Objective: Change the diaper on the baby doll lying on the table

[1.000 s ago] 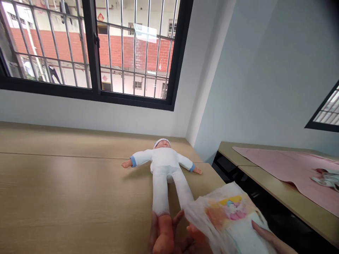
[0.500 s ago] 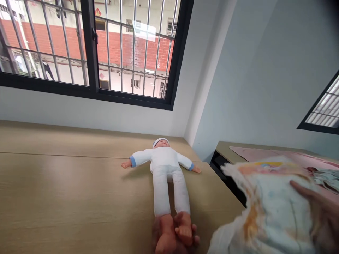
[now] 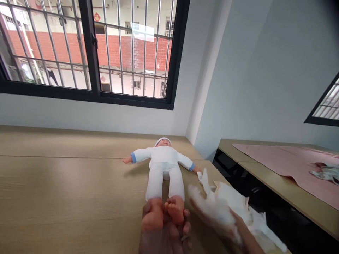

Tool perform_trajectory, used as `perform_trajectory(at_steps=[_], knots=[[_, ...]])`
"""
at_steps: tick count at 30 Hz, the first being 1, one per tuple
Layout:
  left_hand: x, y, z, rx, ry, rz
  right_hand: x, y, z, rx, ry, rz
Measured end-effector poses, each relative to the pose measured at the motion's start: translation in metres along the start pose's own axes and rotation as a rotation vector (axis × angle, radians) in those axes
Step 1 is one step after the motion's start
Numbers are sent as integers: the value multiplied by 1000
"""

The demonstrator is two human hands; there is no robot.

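A baby doll (image 3: pixel 165 155) in a white suit with blue cuffs and a white cap lies on its back on the wooden table, arms spread, feet toward me. My left hand (image 3: pixel 172 234) is closed round the doll's bare ankles from below, its fingertips showing at the right foot. To the right of the legs, my right hand (image 3: pixel 242 225) grips a white diaper (image 3: pixel 230 197). The diaper is partly unfolded and blurred by motion, with one strip near the doll's hand. Most of the right hand's fingers are hidden by it.
The light wooden table (image 3: pixel 66 197) meets the wall under a barred window (image 3: pixel 132 53). Across a dark gap on the right stands a second table (image 3: pixel 278 190) with a pink mat (image 3: pixel 270 155) and a crumpled patterned cloth (image 3: pixel 327 171).
My right hand has brought the diaper leftward and down from over the gap to beside the doll's legs. The doll's feet, in my left hand, now appear higher and slightly farther left.
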State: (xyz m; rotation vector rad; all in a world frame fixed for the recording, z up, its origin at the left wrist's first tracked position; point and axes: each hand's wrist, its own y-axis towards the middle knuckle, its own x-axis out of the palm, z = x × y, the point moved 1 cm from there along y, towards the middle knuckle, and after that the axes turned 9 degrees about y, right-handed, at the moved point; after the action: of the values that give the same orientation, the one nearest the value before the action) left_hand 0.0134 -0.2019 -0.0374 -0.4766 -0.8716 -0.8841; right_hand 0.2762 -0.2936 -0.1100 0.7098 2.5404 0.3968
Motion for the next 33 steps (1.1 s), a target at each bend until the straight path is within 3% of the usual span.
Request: perform_trajectory(at_steps=[2, 4, 7, 10, 14, 17, 20, 23, 26, 31, 33], knots=[[7, -1, 11, 36, 23, -20, 11, -8, 23, -195, -188, -187], [14, 0, 23, 51, 33, -37, 10, -10, 40, -276, -403, -309], [25, 3, 39, 19, 35, -37, 5, -7, 53, -251, -611, -383], [40, 9, 55, 14, 58, -55, 19, -4, 54, -238, -592, -444], [61, 21, 71, 26, 111, -99, 63, 1, 31, -214, -417, -510], [71, 30, 83, 37, 176, -118, 87, 9, -2, -182, -220, -664], [79, 37, 97, 73, 202, -169, 93, 19, -40, -207, -76, -832], [83, 43, 109, 133, 199, -214, 93, 31, -65, -280, 55, -862], [84, 47, 117, 179, 190, -256, 106, 46, -63, -366, 115, -894], [79, 47, 119, 139, 168, -324, 145, 83, -43, -487, 51, -1085], [76, 46, 119, 115, 148, -347, 151, 98, -49, -502, -13, -1067]])
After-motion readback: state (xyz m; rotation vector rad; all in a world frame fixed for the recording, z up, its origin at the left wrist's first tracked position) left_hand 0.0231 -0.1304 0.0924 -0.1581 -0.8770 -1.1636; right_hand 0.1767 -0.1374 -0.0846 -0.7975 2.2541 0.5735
